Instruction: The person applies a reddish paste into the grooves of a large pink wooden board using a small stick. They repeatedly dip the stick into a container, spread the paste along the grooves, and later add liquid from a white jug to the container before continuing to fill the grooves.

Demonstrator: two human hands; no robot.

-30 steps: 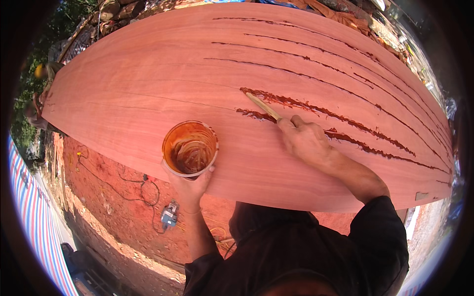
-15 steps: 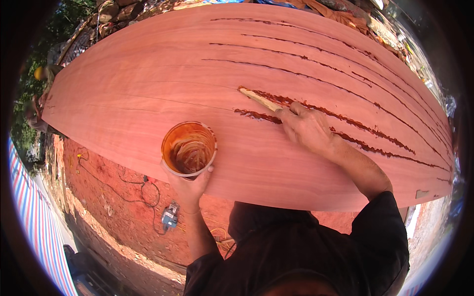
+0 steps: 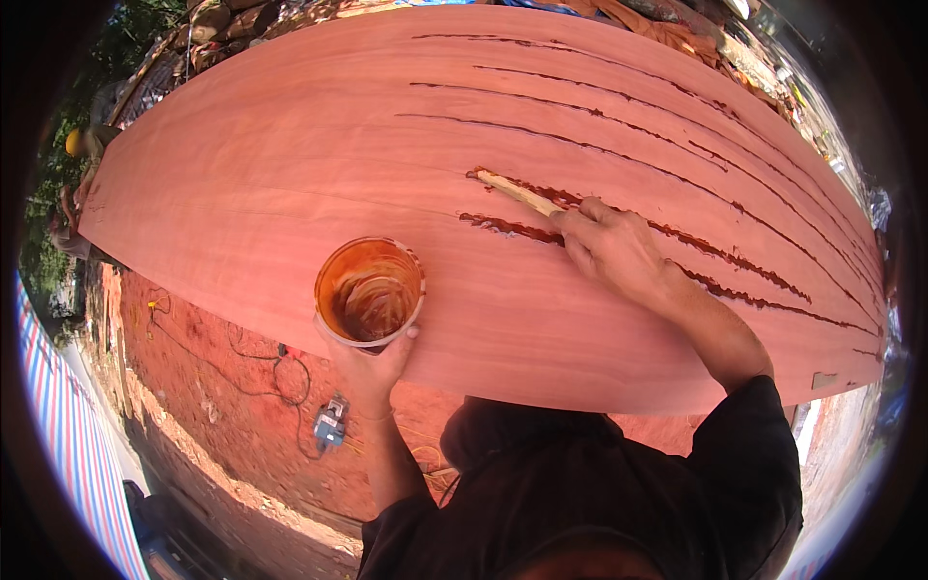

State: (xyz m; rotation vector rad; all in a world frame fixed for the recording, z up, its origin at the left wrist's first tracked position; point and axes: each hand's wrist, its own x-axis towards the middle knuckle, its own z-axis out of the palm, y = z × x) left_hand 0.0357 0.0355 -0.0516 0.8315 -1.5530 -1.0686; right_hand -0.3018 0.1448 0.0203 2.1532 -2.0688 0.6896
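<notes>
In my left hand is a round tub, its inside smeared with reddish-brown paste. The tub tilts over the near edge of a large reddish wooden panel. My right hand is closed round a flat wooden stick, whose far tip meets the left end of a dark red paste line. A shorter thick smear lies just nearer to me, partly hidden by that hand. Several thinner dark lines run across the panel's far side.
A blue power tool with a black cable lies on red ground below the panel. At the panel's far left tip is a person in a yellow helmet. Striped sheeting hangs at the left; bundled materials lie beyond the far edge.
My right hand has shifted slightly right and toward me, drawing the stick's tip back a little along the line. The left hand and tub stay nearly in place.
</notes>
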